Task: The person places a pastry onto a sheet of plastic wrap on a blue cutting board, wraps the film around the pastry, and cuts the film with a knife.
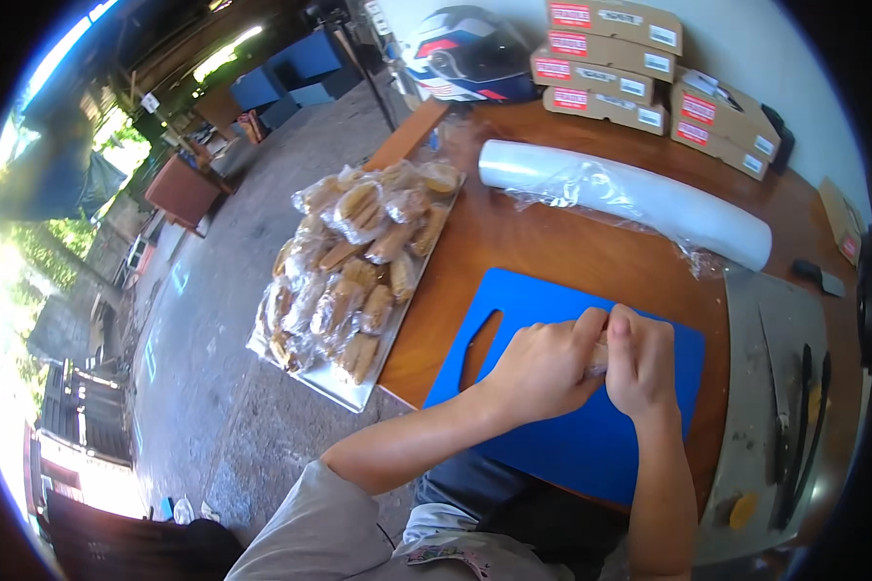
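Observation:
Above a blue plastic cutting board, my left hand and my right hand meet around a small plastic-wrapped item. Fingers of both hands cover most of it, so its exact kind cannot be told. A metal tray at the left holds a pile of brownish food pieces in clear plastic film. Beyond the board lies a large roll of clear plastic film, its loose edge crumpled on the wooden table.
On a grey metal tray at the right lie a knife and black-handled tongs. A dark-handled scraper is near its far edge. Cardboard boxes and a motorcycle helmet stand at the back.

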